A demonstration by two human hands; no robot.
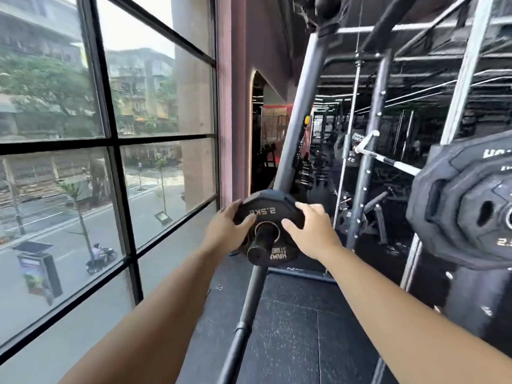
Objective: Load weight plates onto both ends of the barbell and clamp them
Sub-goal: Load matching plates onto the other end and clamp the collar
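Fingers point(306, 208) of the left hand point(225, 231) and right hand point(311, 232) clamp opposite edges of a small black rubber 2.5 kg weight plate point(266, 210), threaded on the dark steel barbell point(250, 295) at frame centre

plate point(267, 214): matt black rubber | barbell point(243, 322): dull dark metal | floor point(291, 328): speckled rubber mat
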